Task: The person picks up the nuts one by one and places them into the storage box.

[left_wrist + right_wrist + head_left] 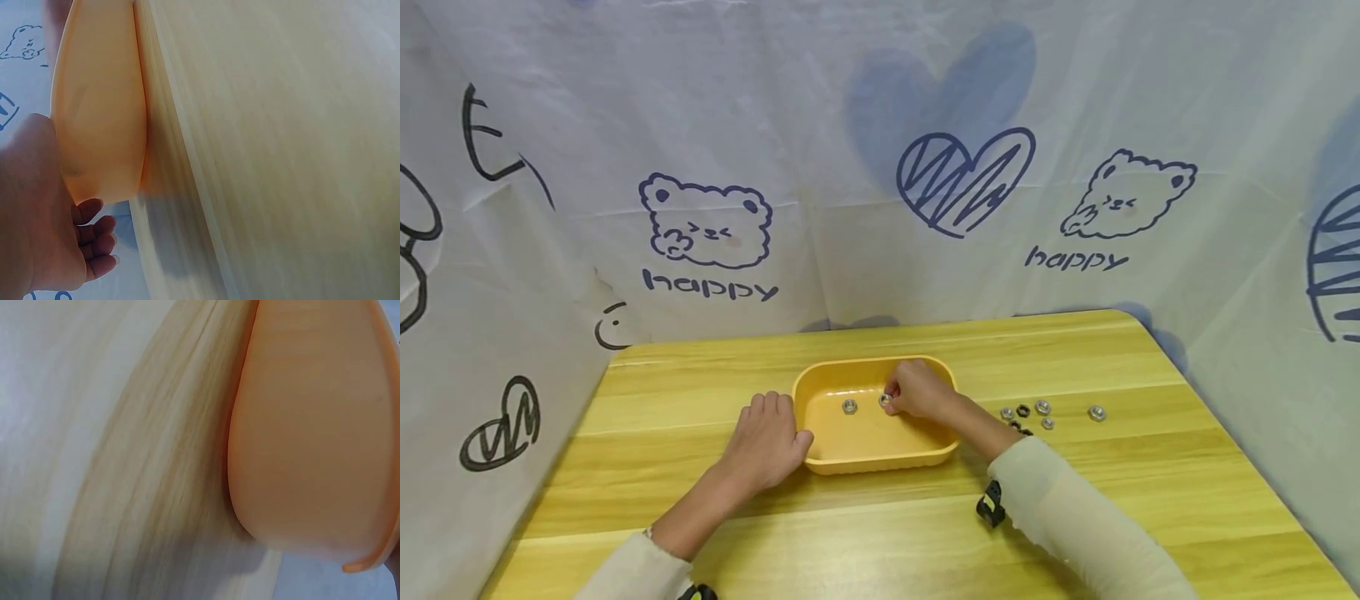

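A yellow plastic tray point(880, 457) with raised walls stands on the wooden table. At its left end my left hand point(766, 442) holds the wall, thumb over the rim and fingers curled outside; the left wrist view shows these fingers point(100, 240) beside the tray's end. My right hand point(921, 390) reaches over the right rim into the tray and pinches a metal hex nut point(885, 401) between thumb and fingertips. Another silver nut point(849, 407) lies on the tray floor to the left. In the right wrist view the tray wall point(312, 437) hides nearly all of that hand.
Right of the tray lie several loose nuts, among them a silver nut point(1042, 407), a dark nut point(1023, 411) and one silver nut point(1097, 412) farther right. My right forearm passes close by them. A white cloth point(835, 167) with drawings hangs behind the table point(820, 542).
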`<act>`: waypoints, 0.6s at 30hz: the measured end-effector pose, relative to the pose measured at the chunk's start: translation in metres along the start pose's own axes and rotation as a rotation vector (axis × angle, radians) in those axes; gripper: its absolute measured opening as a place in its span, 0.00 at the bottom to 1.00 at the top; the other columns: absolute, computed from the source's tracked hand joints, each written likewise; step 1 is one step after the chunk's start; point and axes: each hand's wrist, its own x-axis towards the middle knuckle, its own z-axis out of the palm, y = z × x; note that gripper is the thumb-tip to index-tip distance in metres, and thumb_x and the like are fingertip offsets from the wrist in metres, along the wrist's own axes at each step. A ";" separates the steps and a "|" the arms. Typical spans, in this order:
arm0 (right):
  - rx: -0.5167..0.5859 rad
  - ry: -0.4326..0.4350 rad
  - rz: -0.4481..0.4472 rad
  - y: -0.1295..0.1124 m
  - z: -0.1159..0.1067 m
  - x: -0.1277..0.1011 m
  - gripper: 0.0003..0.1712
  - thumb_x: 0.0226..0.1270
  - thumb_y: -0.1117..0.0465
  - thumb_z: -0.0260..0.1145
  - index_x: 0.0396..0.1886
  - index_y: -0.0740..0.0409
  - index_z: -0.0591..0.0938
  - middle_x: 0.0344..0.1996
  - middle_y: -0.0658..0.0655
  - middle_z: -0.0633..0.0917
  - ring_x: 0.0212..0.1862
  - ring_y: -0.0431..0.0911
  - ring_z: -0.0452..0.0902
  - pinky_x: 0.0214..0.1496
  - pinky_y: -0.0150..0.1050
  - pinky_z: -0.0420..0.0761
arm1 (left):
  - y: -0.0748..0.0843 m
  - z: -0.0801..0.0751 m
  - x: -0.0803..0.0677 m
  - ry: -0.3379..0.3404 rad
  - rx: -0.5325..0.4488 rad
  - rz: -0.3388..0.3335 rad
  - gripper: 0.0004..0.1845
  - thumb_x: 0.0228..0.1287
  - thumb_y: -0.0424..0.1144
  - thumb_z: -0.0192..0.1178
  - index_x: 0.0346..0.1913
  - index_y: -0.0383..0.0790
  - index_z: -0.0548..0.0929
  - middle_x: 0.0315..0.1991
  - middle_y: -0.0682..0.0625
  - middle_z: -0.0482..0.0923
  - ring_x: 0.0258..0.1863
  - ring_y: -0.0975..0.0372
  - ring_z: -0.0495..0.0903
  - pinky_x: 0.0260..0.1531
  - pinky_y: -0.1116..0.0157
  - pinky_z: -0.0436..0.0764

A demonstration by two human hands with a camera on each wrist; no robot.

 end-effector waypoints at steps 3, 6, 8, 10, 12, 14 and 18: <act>-0.009 0.010 -0.006 -0.003 -0.001 -0.002 0.04 0.58 0.63 0.79 0.29 0.58 0.90 0.24 0.50 0.88 0.27 0.38 0.72 0.35 0.31 0.73 | -0.001 0.000 0.000 -0.006 0.000 -0.003 0.12 0.63 0.44 0.52 0.35 0.36 0.69 0.32 0.45 0.64 0.34 0.52 0.60 0.37 0.61 0.59; -0.020 0.018 -0.011 -0.005 -0.003 -0.005 0.04 0.60 0.65 0.77 0.28 0.60 0.90 0.23 0.52 0.87 0.26 0.39 0.70 0.33 0.32 0.71 | -0.001 0.000 0.000 -0.010 -0.003 -0.003 0.12 0.63 0.43 0.53 0.35 0.36 0.69 0.32 0.45 0.64 0.35 0.52 0.60 0.37 0.61 0.59; -0.027 0.021 -0.016 -0.006 -0.004 -0.007 0.04 0.62 0.66 0.75 0.27 0.61 0.89 0.23 0.53 0.87 0.25 0.40 0.68 0.31 0.32 0.69 | -0.001 0.000 0.000 -0.007 -0.003 0.000 0.12 0.63 0.43 0.53 0.34 0.36 0.69 0.32 0.45 0.64 0.34 0.52 0.60 0.37 0.61 0.59; -0.037 0.024 -0.016 -0.006 -0.005 -0.009 0.05 0.62 0.66 0.75 0.27 0.61 0.89 0.22 0.52 0.85 0.25 0.40 0.67 0.30 0.32 0.67 | -0.001 0.000 0.000 -0.006 0.000 0.000 0.12 0.63 0.43 0.53 0.34 0.36 0.69 0.32 0.45 0.64 0.34 0.52 0.60 0.36 0.61 0.59; -0.048 0.028 -0.021 -0.006 -0.005 -0.010 0.06 0.62 0.66 0.75 0.26 0.61 0.88 0.21 0.51 0.83 0.25 0.40 0.66 0.30 0.31 0.66 | -0.001 -0.001 0.000 -0.006 0.002 0.001 0.12 0.63 0.43 0.53 0.34 0.36 0.69 0.32 0.45 0.64 0.34 0.52 0.60 0.36 0.61 0.59; -0.055 0.035 -0.029 -0.005 -0.006 -0.011 0.06 0.61 0.67 0.75 0.25 0.61 0.87 0.19 0.50 0.80 0.24 0.40 0.65 0.29 0.31 0.65 | 0.000 -0.001 0.000 -0.009 0.005 0.001 0.12 0.63 0.43 0.53 0.34 0.36 0.69 0.32 0.45 0.63 0.34 0.52 0.60 0.37 0.61 0.59; -0.047 0.018 -0.038 -0.003 -0.009 -0.013 0.04 0.61 0.67 0.74 0.28 0.63 0.87 0.20 0.50 0.78 0.25 0.41 0.65 0.31 0.33 0.66 | 0.001 -0.001 0.001 -0.009 0.008 0.001 0.12 0.64 0.43 0.53 0.35 0.36 0.69 0.32 0.45 0.64 0.35 0.53 0.60 0.37 0.61 0.59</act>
